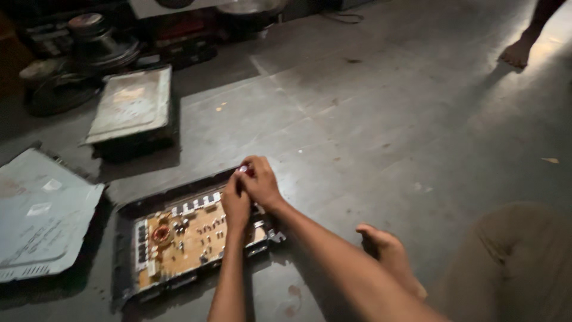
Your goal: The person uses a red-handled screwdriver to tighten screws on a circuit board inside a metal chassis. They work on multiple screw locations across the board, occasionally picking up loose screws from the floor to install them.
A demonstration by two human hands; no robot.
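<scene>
a small red thing (245, 170), too small and dim to make out, sits pinched between the fingertips of both hands at the far edge of an opened electronic unit (190, 235). the unit is a shallow dark tray lying on the grey floor (381, 119), and inside it a tan circuit board (185, 238) shows a round copper-coloured coil on its left part, a row of pale blocks along the far edge and dark connectors down the left side. the left hand (236, 203) lies over the right part of the board, fingers curled closed and tips up at the red thing. the right hand (260, 182) comes in from the right, its fingers also bent closed around the same spot, so the two hands touch each other there. both forearms run down to the bottom edge of the view. just right of the right forearm a bare foot (387, 250) of the person rests on the floor, with a knee in brownish cloth (512, 262) beside it. left of the unit, apart from it, lies a flat grey metal cover (42, 214) with pale labels. farther back stands a closed grey metal box (132, 110), and behind that, dark round speaker parts (98, 45) in the shadow. at the far right top corner another person's bare foot (517, 53) stands in a patch of light.
</scene>
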